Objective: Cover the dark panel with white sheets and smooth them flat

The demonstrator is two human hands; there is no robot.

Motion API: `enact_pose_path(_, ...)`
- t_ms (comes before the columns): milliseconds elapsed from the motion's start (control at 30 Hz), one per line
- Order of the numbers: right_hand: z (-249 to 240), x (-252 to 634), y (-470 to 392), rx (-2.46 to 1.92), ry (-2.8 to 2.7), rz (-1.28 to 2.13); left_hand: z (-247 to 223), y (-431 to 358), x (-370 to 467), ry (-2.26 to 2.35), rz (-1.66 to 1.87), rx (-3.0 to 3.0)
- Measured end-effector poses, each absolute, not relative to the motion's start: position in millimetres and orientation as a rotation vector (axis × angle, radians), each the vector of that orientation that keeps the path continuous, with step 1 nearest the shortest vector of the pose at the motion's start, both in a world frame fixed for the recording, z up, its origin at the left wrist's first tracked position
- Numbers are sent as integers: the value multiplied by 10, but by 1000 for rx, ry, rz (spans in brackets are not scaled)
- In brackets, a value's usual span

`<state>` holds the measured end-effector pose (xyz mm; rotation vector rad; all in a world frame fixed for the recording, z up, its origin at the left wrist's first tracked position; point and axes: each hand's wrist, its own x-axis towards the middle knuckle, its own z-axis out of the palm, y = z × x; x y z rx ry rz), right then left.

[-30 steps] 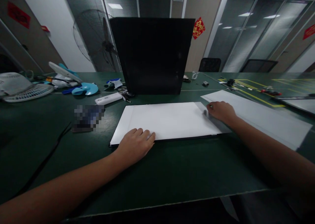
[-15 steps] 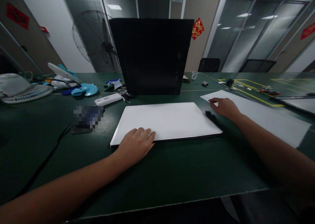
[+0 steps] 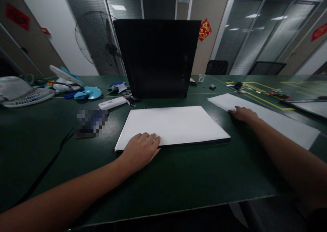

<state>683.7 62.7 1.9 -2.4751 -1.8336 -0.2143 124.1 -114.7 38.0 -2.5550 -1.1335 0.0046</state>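
A flat white panel (image 3: 176, 123) with a thin black border lies on the green table in front of me. My left hand (image 3: 143, 147) rests palm down over its near left edge, fingers lying on the white surface and the thumb by the rim. To the right, a thin white sheet (image 3: 276, 123) lies slantwise on the table. My right hand (image 3: 244, 114) is at the sheet's left edge, with thumb and fingers closed on that edge.
A large black panel (image 3: 158, 58) stands upright behind the white one. On the left are a white power strip (image 3: 112, 103), a blurred-out device (image 3: 90, 123) with a black cord, and fan parts (image 3: 88, 93). Small tools (image 3: 279, 94) and another framed panel (image 3: 311, 106) sit far right.
My right hand has moved right and slightly down along the sheet's left edge and come down onto it. The sheet has shifted slightly. My left hand stays in place on the panel.
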Motion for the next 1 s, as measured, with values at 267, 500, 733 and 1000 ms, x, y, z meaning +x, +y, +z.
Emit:
enact_pose_path(267,283,6432,448,-2576,-1724,-272,400,-1160,1235,-1157,23,-2551)
enact_pose_path(500,634,5678,98,-2338,-1865,-617,374,-1154,1217,-1153,-15,-2563)
enact_pose_path(733,618,4707,-472,-1732,-2594,-628,302,-1141,1178,-834,-373,-2433)
enact_pose_path(1000,432,4370,-772,-976,-2927,-536,320,-1138,1180,-677,-369,-2372)
